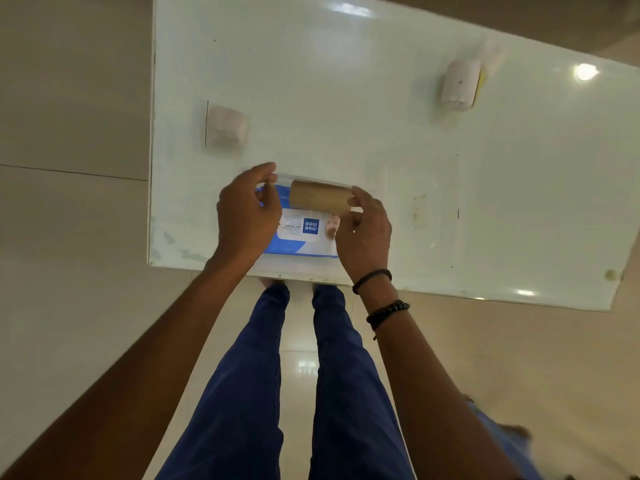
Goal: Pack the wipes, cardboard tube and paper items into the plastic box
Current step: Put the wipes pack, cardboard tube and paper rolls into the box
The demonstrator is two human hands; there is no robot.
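A clear plastic box (304,266) stands at the table's near edge. A blue and white wipes pack (301,239) lies flat inside it. A brown cardboard tube (318,199) lies sideways over the far part of the box, above the pack. My right hand (363,237) grips the tube's right end. My left hand (246,216) holds the box at its far left rim, fingers curled over the edge. A folded white paper wad (227,128) lies further back on the left. A white paper roll (459,84) sits far right.
A clear lid (422,209) lies flat on the white table (346,98), just right of the box. The table's left edge runs close to the box. My legs in blue trousers stand below the near edge, on a tiled floor.
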